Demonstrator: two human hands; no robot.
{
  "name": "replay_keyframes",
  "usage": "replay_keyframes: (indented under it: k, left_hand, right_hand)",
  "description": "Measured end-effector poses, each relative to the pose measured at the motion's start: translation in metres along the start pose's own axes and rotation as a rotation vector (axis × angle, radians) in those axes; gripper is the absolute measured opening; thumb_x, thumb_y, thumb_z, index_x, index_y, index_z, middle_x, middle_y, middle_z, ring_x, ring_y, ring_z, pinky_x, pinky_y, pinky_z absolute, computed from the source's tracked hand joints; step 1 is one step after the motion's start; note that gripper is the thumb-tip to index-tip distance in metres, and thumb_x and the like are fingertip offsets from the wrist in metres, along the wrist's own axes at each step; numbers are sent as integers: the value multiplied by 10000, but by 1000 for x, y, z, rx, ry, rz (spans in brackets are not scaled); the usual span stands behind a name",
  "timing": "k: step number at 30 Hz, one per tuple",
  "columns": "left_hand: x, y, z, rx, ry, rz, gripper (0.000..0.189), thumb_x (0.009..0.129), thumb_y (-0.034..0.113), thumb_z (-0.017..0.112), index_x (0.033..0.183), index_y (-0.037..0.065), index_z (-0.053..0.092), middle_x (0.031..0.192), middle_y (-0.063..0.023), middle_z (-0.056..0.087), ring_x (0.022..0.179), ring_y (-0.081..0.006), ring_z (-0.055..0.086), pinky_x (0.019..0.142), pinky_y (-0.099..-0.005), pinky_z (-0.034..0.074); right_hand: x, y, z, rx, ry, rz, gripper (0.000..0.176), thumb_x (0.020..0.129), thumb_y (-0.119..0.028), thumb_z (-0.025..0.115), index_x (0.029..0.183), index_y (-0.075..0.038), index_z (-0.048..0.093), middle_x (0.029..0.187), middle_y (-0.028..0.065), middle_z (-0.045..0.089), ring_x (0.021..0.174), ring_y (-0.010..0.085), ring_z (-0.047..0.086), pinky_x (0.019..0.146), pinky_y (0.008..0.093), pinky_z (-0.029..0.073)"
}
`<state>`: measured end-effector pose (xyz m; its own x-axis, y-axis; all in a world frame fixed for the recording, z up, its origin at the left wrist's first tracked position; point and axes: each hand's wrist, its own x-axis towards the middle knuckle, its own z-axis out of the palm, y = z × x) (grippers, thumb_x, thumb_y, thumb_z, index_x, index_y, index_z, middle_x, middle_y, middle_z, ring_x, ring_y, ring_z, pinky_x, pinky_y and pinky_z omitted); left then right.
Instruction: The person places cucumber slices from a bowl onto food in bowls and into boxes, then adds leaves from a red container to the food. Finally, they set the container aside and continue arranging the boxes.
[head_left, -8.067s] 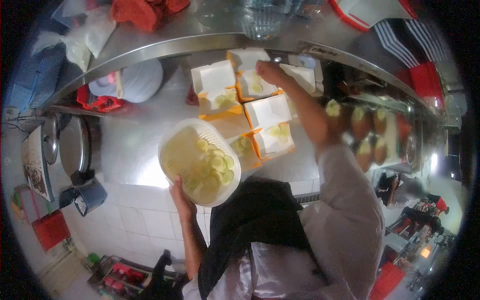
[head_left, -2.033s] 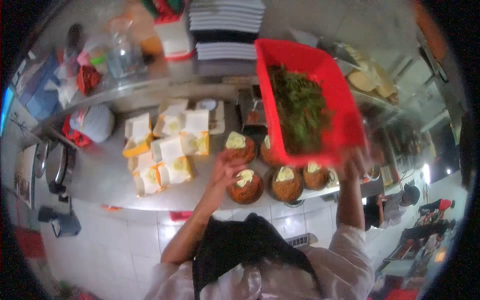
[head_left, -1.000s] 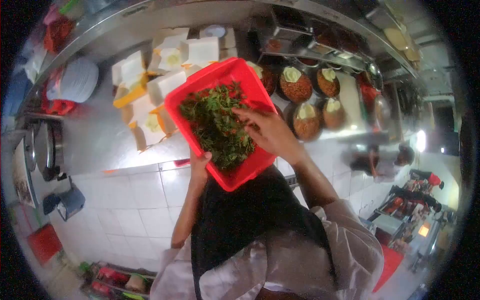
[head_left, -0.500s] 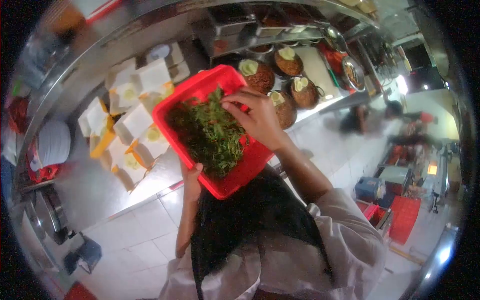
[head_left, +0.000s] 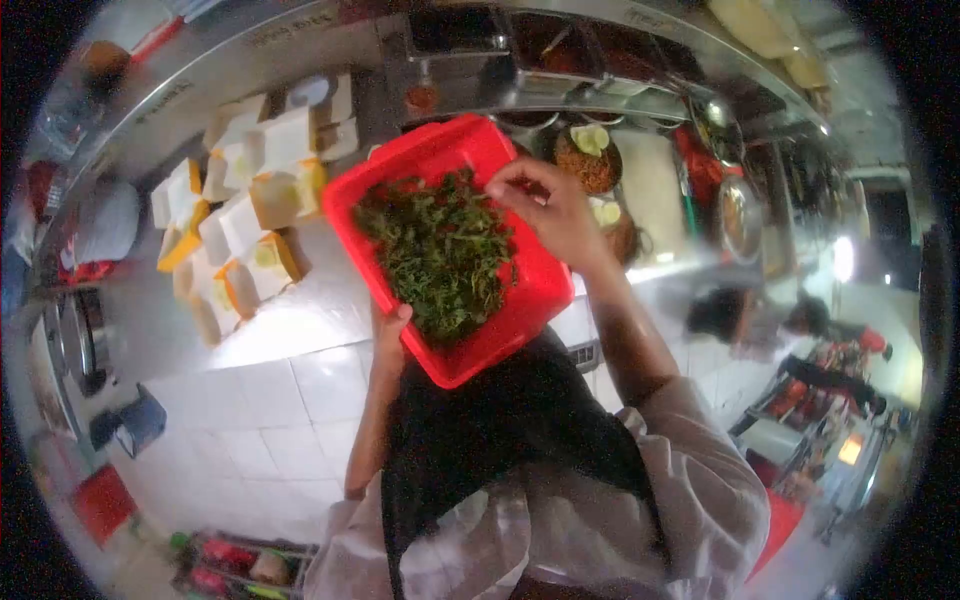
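Note:
A red plastic basket (head_left: 540, 275) full of chopped green leaves (head_left: 440, 250) is tilted in front of my apron. My left hand (head_left: 392, 335) grips its lower left edge, thumb over the rim. Above the basket's right side is my right hand (head_left: 555, 215), fingers bent together; whether they pinch anything is too small to tell. Beyond that hand, round dishes of brown food (head_left: 588, 172) carry pale green slices on top, partly hidden by the basket and hand.
Several open white and yellow boxes (head_left: 240, 230) stand on the steel counter (head_left: 320, 290) at left. Metal trays (head_left: 555, 45) line the back. Stacked plates (head_left: 105, 220) are at far left, a crate (head_left: 245, 565) at lower left. People (head_left: 725, 312) appear blurred at right.
The view has turned, and the basket now sits slightly right and higher. My right hand has moved away from the leaves toward the basket's right rim. The round dishes are more covered.

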<state>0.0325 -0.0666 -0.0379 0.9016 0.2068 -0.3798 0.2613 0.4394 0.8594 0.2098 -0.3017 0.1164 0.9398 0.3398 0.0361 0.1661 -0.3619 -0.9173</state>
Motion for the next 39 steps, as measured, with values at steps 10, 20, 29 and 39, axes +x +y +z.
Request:
replay_keyframes:
  k: [10, 20, 29, 39]
  left_hand:
    - [-13, -52, 69, -19, 353, 14, 430, 945, 445, 692, 1133, 78, 568, 810, 11, 527, 676, -144, 548, 575, -287, 463]
    - [-30, -37, 54, -2, 396, 80, 504, 929, 394, 630, 1168, -50, 608, 969, -97, 662, 786, -234, 654, 667, -366, 556]
    - [-49, -22, 77, -142, 457, 140, 657, 922, 398, 630, 1305, -124, 519, 1163, -219, 655, 1003, -376, 678, 859, -489, 593]
    - [-57, -22, 78, -119, 413, 74, 678, 911, 475, 666, 1287, -70, 523, 1095, -138, 649, 931, -276, 670, 781, -403, 581]
  right_hand:
    - [25, 62, -98, 260, -13, 133, 178, 960, -160, 712, 1080, -34, 751, 1012, 39, 753, 939, 94, 663, 855, 260, 512]
    - [87, 333, -210, -213, 158, 325, 112, 877, -214, 748, 928, -126, 796, 854, 34, 772, 792, 179, 729, 779, 322, 560]
    - [83, 296, -149, -686, 710, -121, 93, 832, -154, 797, 874, -84, 754, 906, 76, 715, 886, 280, 655, 792, 431, 520]
    - [58, 288, -140, -1083, 514, -42, 197, 839, -350, 709, 944, -191, 758, 1005, 63, 659, 1027, 300, 575, 832, 475, 431]
